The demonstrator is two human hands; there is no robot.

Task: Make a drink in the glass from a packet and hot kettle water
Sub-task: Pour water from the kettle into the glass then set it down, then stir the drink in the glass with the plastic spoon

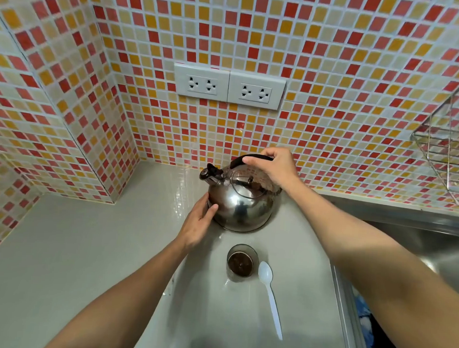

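A shiny steel kettle [241, 201] with a black handle and a capped spout pointing left stands on the pale counter [70, 258] near the back wall. My right hand [273, 164] is wrapped around the top handle. My left hand [200, 221] rests flat against the kettle's lower left side, fingers apart. In front of the kettle stands a small clear glass [241, 263] with dark brown powder at its bottom. A white plastic spoon [270, 294] lies just right of the glass, bowl toward the kettle. No packet is in view.
Two double wall sockets [229, 86] sit on the tiled wall above the kettle. A steel sink [438, 248] lies to the right, with a wire rack [447, 157] on the wall above it. The tiled wall juts out at the left.
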